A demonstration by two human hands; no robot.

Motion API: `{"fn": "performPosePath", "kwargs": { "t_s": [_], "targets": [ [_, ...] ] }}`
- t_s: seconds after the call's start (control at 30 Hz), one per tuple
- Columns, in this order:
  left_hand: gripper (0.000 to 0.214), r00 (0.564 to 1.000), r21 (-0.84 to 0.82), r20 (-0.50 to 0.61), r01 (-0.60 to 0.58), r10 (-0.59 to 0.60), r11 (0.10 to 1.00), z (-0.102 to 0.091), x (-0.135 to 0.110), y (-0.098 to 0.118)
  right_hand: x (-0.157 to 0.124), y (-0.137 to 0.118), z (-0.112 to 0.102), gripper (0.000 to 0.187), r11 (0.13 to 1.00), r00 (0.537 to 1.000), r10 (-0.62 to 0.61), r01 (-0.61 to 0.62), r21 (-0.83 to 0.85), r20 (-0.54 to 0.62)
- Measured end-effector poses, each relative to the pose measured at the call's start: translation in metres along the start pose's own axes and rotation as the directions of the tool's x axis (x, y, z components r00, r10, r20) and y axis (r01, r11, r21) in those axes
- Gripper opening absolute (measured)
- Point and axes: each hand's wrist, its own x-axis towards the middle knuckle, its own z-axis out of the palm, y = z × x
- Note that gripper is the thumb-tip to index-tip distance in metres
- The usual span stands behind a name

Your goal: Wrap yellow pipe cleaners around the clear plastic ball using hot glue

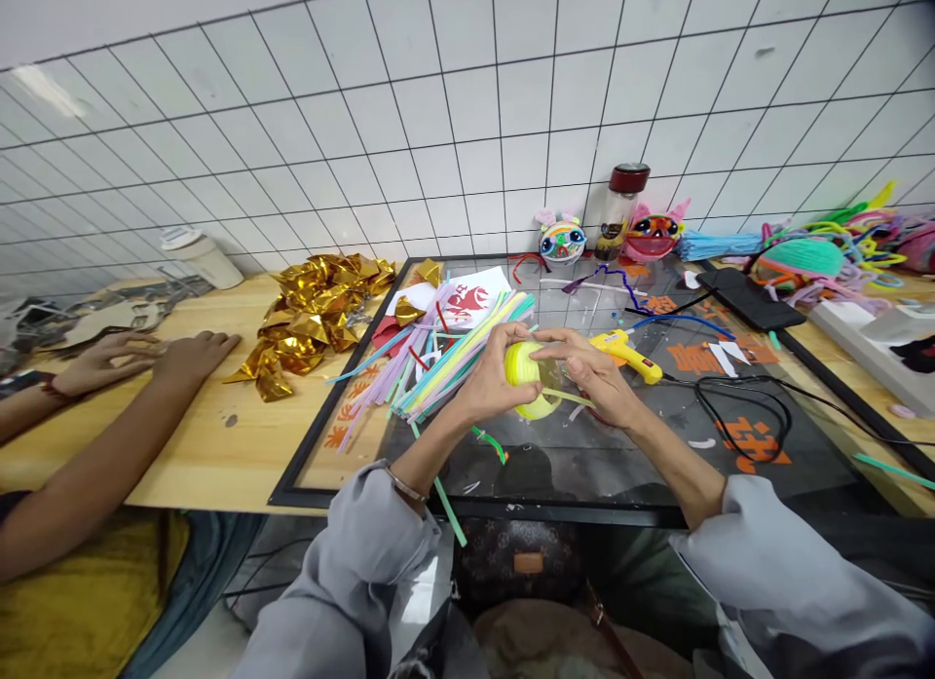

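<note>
A round ball [523,367] is partly covered in bright yellow winding, and its right side looks clear. My left hand [483,379] curls around the ball from the left. On the other side, my right hand [600,375] presses its fingers against the ball's top and right. A loose yellow strip [570,397] sticks out from the ball toward my right palm. Just behind my right hand lies a yellow hot glue gun [626,356]. Beside my left hand is a bundle of pastel pipe cleaners [430,377].
A glass-topped black-framed panel [409,502] lies under my work. Two decorated animal faces [562,239] and a bottle [619,211] stand by the wall. Gold foil [311,309] lies left, near another person's hands [194,353]. A black cable [785,379] crosses right, near a phone [756,299].
</note>
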Motion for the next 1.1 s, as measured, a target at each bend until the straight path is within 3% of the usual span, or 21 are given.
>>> {"fn": "performPosePath", "kwargs": {
  "t_s": [0.17, 0.5, 0.83, 1.1],
  "targets": [
    [0.059, 0.999, -0.009, -0.005, 0.033, -0.033, 0.999, -0.001, 0.000, -0.004, -0.004, -0.003, 0.000, 0.056, 1.000, 0.999, 0.017, -0.017, -0.003, -0.042],
    [0.054, 1.000, -0.033, -0.005, 0.018, -0.018, 0.999, -0.003, 0.000, -0.003, -0.005, -0.009, -0.001, 0.053, 0.988, 0.998, -0.061, 0.065, -0.140, 0.032],
    [0.032, 0.993, 0.062, -0.004, -0.116, 0.117, 0.991, -0.007, 0.001, -0.007, -0.006, -0.006, 0.000, 0.046, 0.994, 0.998, -0.062, 0.062, -0.092, -0.001],
    [0.039, 0.990, 0.101, -0.045, -0.128, 0.133, 0.987, -0.008, 0.002, -0.008, -0.005, 0.006, 0.002, 0.049, 1.000, 0.997, -0.004, 0.003, -0.012, -0.072]
  ]
}}
